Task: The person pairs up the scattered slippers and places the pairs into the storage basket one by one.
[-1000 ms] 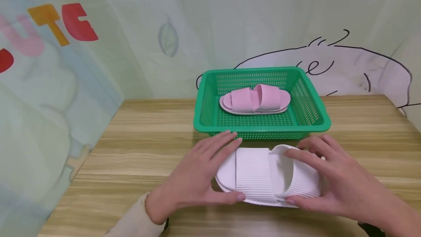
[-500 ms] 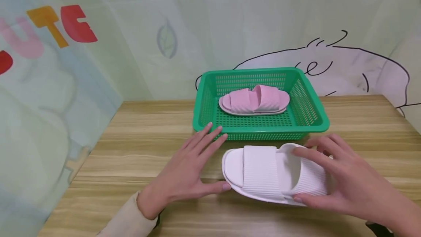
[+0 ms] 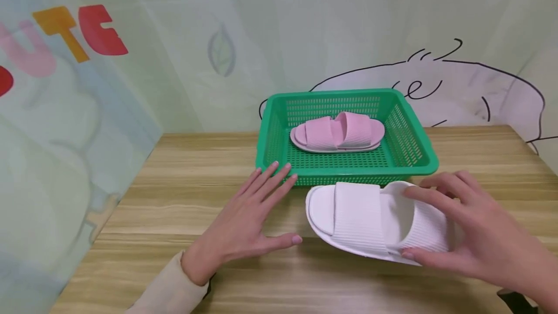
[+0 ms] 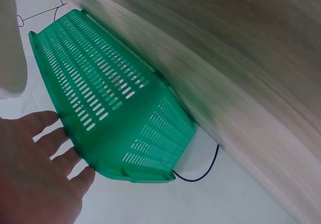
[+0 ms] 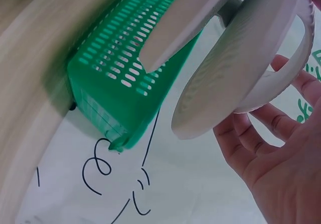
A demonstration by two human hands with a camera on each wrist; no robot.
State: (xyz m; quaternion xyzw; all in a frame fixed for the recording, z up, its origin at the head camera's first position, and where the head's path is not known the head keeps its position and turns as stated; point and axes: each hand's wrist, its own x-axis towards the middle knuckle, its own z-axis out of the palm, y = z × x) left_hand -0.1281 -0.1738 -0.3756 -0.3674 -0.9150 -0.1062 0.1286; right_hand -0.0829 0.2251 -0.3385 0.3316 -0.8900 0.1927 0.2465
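Observation:
A pair of white ribbed slippers [image 3: 357,217], nested together, is held off the table in the right hand [image 3: 475,236]. Its fingers and thumb grip the right end across the strap. In the right wrist view two pale soles [image 5: 235,68] stand apart, with that hand's fingers behind the lower one. The left hand [image 3: 240,222] is spread, holding nothing, left of the white slippers. Its fingertips overlap the front of the green basket [image 3: 348,172] in view; I cannot tell whether they touch it. Pink slippers [image 3: 320,132] lie inside the basket, also nested.
The wood-grain table [image 3: 187,183] carries the basket near its back edge. Behind and to the left hangs a pale printed cloth [image 3: 183,28] with letters and line drawings. Bare tabletop shows left and right of the basket.
The left hand has let go of the white slippers and moved left, fingers spread. The right hand has lifted them and shifted them rightward, with their left end tilted up.

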